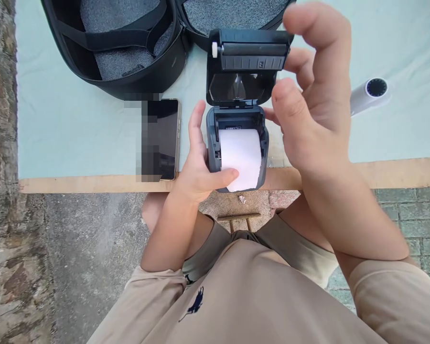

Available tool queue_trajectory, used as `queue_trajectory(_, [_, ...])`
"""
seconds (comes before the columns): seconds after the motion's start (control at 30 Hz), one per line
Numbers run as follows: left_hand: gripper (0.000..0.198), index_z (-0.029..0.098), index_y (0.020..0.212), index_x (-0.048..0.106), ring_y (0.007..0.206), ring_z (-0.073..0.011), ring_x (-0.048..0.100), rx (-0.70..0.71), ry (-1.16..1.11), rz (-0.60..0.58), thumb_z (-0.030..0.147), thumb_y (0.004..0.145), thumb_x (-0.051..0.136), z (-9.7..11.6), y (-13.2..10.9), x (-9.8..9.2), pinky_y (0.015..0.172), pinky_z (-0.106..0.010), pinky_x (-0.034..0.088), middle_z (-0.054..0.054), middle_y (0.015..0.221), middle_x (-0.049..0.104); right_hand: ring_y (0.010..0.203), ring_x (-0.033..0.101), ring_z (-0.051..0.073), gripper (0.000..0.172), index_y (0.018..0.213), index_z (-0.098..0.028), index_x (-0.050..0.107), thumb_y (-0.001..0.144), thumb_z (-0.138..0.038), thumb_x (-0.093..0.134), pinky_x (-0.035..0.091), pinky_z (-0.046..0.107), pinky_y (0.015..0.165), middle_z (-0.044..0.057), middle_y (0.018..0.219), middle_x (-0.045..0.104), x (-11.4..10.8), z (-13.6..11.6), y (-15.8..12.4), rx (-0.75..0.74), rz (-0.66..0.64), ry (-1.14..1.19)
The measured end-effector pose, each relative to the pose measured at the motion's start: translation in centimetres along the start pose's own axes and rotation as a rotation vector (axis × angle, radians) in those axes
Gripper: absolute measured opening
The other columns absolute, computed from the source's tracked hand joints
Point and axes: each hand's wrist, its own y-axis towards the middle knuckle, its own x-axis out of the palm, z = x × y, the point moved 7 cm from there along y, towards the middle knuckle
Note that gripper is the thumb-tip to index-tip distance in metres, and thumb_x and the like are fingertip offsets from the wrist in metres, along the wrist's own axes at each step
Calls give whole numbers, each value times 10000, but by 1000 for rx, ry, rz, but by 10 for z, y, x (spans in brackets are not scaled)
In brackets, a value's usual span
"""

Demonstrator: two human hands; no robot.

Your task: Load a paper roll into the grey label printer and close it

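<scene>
A small dark printer (211, 143) has its lid (243, 88) raised, with a black roller and a white gear end at the lid's top. Inside the body sits a white paper roll (241, 153). My left hand (206, 167) grips the printer from its left side, the thumb lying over the lower part of the paper. At the right of the lid is my right hand (315, 95), its fingers curved and spread around the lid's right edge. Its index fingertip is by the lid's top right corner; whether it touches is hard to tell.
An open black case (165, 71) with grey foam stands at the back left. A phone (168, 138), partly blurred out, lies left of my left hand. A white cylindrical device (365, 95) lies at the right. The table's wooden edge (93, 184) runs before me.
</scene>
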Motion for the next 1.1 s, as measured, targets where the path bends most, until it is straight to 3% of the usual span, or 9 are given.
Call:
queue_trajectory(0.07, [1198,424,1491,152,1418,-402,445,-82,-11,38,343,554,894,1,-3,3,887,-392,588,-46,1640,259,1233,530,172,208,1140,-261,469,938,-241,513,623,293,883,28,1332,473,-2,0,-1,-80,68,-5])
queue_trajectory(0.2, [1238,430,1509,124,1354,-377,520,-127,-78,78,343,555,908,8,-9,11,826,-350,591,-61,1611,328,1206,521,149,114,963,-256,468,912,-237,568,593,250,862,10,1098,454,-4,9,-7,-194,134,-29])
queue_trajectory(0.33, [1309,443,1501,122,1340,-377,530,-166,-77,99,352,486,942,6,-9,9,842,-358,585,-67,1578,379,1271,505,185,152,970,-280,454,899,-253,585,585,338,930,-7,1123,471,-4,16,-15,-228,89,-33])
queue_trajectory(0.47, [1317,439,1509,60,1335,-371,532,-164,-83,57,313,516,916,5,-7,11,851,-368,581,-82,1564,392,1237,506,222,238,1078,-304,501,863,-244,585,577,447,996,41,1156,490,-3,22,-20,-260,17,-120])
queue_trajectory(0.6, [1287,426,1507,46,1326,-361,542,-144,-99,45,276,546,888,9,-6,14,852,-368,579,-89,1566,382,1226,490,230,248,1007,-280,584,794,-152,603,425,521,1188,71,1099,489,1,21,-21,-340,-45,-228])
queue_trajectory(0.8, [1331,407,1514,-4,1333,-347,542,-186,-113,60,314,546,904,10,-7,16,925,-418,569,-97,1443,517,1261,487,260,182,977,-259,605,801,-213,605,382,554,1207,89,1113,469,3,22,-21,-302,-86,-185])
queue_trajectory(0.93, [1311,393,1511,53,1363,-347,512,-125,-112,50,308,524,912,14,-7,17,976,-422,546,-77,1453,494,1275,499,246,334,1156,-281,543,839,-307,643,563,437,1011,80,1239,508,3,34,-21,-118,-105,-95])
queue_trajectory(1.03, [1212,415,1486,99,1388,-330,491,-100,-129,-8,310,566,880,15,-8,20,979,-418,546,-48,1416,526,1021,630,166,465,1289,-294,427,875,-341,633,606,289,756,60,1341,499,10,46,-22,55,-202,66])
queue_trajectory(1.1, [957,422,1427,222,1383,-306,502,-111,-179,-5,380,670,804,14,-9,20,967,-417,559,-31,1376,561,853,637,106,532,1331,-306,365,879,-347,643,578,231,653,54,1365,481,15,49,-24,119,-253,167])
